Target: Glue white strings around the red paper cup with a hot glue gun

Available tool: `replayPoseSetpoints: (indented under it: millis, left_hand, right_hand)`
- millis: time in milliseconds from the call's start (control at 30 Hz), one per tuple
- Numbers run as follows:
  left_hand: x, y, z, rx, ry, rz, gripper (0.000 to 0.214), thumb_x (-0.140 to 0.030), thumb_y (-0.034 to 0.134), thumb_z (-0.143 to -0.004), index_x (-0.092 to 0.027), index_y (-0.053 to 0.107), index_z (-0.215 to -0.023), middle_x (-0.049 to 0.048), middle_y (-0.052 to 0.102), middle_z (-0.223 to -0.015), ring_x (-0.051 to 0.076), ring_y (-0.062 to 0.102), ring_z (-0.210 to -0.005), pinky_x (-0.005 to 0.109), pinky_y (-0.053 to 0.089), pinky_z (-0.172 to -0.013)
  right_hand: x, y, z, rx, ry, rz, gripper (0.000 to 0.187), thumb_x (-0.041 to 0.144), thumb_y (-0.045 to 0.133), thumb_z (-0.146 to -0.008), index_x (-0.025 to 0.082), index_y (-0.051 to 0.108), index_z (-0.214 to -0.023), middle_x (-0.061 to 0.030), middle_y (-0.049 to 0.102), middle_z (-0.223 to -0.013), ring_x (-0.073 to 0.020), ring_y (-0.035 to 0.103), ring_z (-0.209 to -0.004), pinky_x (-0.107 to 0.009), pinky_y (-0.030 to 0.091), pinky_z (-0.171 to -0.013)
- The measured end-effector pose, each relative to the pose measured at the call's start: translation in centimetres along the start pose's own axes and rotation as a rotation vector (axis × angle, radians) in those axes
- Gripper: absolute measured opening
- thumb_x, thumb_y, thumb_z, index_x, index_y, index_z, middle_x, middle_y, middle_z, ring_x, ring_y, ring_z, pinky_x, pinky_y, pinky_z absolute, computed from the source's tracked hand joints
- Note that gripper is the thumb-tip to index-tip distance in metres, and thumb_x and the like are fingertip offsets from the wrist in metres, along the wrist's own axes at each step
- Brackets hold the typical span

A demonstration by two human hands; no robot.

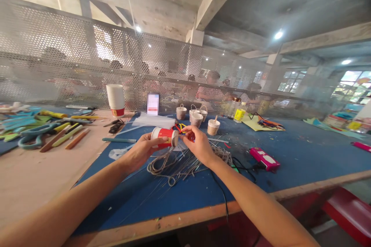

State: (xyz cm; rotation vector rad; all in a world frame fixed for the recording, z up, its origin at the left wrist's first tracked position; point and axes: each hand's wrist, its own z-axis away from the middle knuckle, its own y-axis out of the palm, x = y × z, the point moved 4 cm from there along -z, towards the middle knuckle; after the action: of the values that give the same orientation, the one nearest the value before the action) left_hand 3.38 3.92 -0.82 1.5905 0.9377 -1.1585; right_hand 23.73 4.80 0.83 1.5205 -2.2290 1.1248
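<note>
My left hand [145, 147] is wrapped round a red and white paper cup [164, 137], which lies tilted on its side in the air with its base end toward the right. Close to that end, my right hand [197, 142] has its thumb and fingers pinched together; what they hold, if anything, is too small to make out. Below both hands a loop of grey-brown cord [158, 166] lies on the blue mat [121, 204], among thin clear strips. Yellow and red handles [180, 126] show behind the cup.
Small string-wrapped cups [196, 119] stand at the back, beside a phone [153, 104] and a stack of paper cups [115, 98]. Right are a yellow-labelled bottle [239, 112] and a magenta device [264, 159] with a black cable. Scissors [39, 134] and markers [66, 136] lie left. A perforated metal screen [174, 69] rises behind.
</note>
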Motion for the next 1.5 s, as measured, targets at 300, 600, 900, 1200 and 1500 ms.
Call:
replayPoseSetpoints:
  millis: [300,600,900,1200,1500]
  left_hand:
    - [-0.2,-1.2,-0.5,-0.131,0.1,-0.043,0.028,-0.035,0.088,-0.071,-0.015,0.083,-0.09,0.0135,0.084,-0.098,0.031,0.077,-0.098,0.04,0.055,-0.095]
    - [0.0,-1.8,-0.9,-0.152,0.128,-0.02,0.029,-0.035,0.089,-0.071,-0.016,0.083,-0.093,0.0117,0.084,-0.1,0.027,0.075,-0.102,0.037,0.052,-0.098]
    - [-0.8,-1.8,-0.7,-0.264,0.142,-0.014,0.036,-0.039,0.094,-0.06,-0.015,0.082,-0.084,0.0116,0.083,-0.092,0.028,0.074,-0.095,0.039,0.054,-0.093]
    - [-0.4,-2.2,-1.3,-0.255,0.15,0.071,0.036,-0.035,0.094,-0.059,-0.015,0.083,-0.088,0.0108,0.083,-0.094,0.027,0.073,-0.096,0.038,0.055,-0.093]
    - [-0.9,-1.8,-0.8,-0.223,0.146,0.108,0.033,-0.031,0.092,-0.064,-0.014,0.082,-0.09,0.0114,0.083,-0.096,0.026,0.074,-0.095,0.039,0.056,-0.093]
  right_hand:
    - [2.3,0.1,0.8,0.169,-0.174,0.045,0.019,0.04,0.061,-0.098,0.024,0.072,-0.101,-0.0046,0.069,-0.102,-0.013,0.061,-0.07,-0.027,0.053,-0.074]
    - [-3.1,-2.8,-1.0,-0.041,0.156,0.461,0.017,0.032,0.057,-0.099,0.021,0.068,-0.094,-0.006,0.072,-0.095,-0.02,0.068,-0.083,-0.03,0.048,-0.076]
    - [-7.3,-2.6,-0.1,0.296,0.475,0.749,0.043,0.058,0.056,-0.097,0.019,0.069,-0.086,-0.0135,0.075,-0.094,-0.028,0.072,-0.093,-0.032,0.046,-0.074]
    - [-5.5,-1.5,-0.6,0.151,0.354,0.449,0.024,0.038,0.068,-0.092,0.02,0.064,-0.108,-0.0056,0.072,-0.097,-0.0207,0.07,-0.087,-0.031,0.049,-0.078]
    - [-4.4,2.9,-0.2,0.376,0.424,-0.476,0.039,0.051,0.076,-0.081,0.017,0.067,-0.097,-0.0005,0.071,-0.073,-0.0099,0.059,-0.051,-0.023,0.043,-0.052]
